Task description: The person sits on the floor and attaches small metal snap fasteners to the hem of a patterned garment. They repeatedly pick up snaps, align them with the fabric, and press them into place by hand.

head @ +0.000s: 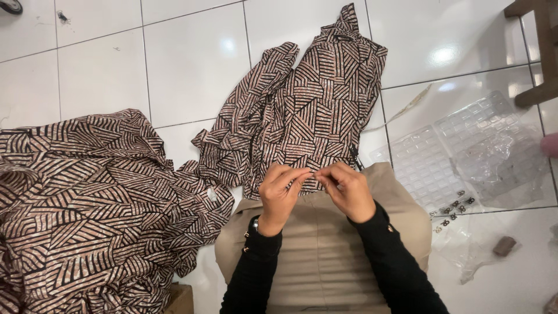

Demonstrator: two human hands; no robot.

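A brown and black striped garment [314,104] lies spread on the white tiled floor, its lower hem reaching my beige-covered lap [325,244]. My left hand [279,195] and my right hand [349,189] meet at that hem, fingertips pinched together on its edge. Something very small sits between the fingertips; I cannot tell what it is. Both arms wear black sleeves.
A heap of the same striped fabric [87,209] lies at the left. A clear plastic compartment tray [459,145] and crumpled clear wrap lie at the right, with several small dark metal hooks [456,206] beside them. A wooden furniture leg [543,52] stands at top right.
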